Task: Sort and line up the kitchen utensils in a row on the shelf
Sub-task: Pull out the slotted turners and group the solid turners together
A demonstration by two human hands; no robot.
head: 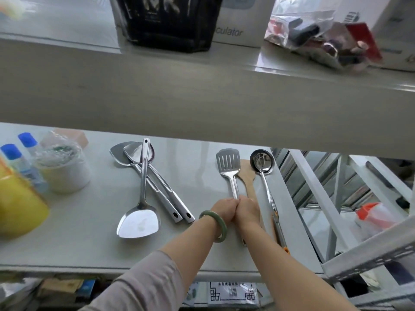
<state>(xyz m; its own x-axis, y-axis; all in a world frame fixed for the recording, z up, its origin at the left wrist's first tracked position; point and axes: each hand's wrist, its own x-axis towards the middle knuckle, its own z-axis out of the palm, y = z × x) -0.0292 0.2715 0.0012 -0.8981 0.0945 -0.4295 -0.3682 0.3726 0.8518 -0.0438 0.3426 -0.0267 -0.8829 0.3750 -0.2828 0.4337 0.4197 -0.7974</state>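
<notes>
**Both hands closed on the slotted turner's handle**

The shelf is a pale grey board under a deeper upper shelf; the utensils lie on it with their handles running front to back.

On the left sits a loose steel pile. The largest piece, a shiny turner, has its broad blade at the front and its handle pointing to the back, laid across two more steel spatulas whose blades sit at the back and whose hollow handles slant toward the front right, side by side and touching.

Well apart to the right is a tidier group of three, heads to the back. A slotted turner, bright steel with long slits in its blade, lies leftmost. Just beside it, partly under its edge, is a plain wooden spatula. Rightmost is a ladle with a round mirror-like bowl and a thin handle ending in orange.

The left hand, with a green bangle at the wrist, and the right hand meet knuckle to knuckle, both curled shut around the slotted turner's handle, covering its lower part.
</notes>
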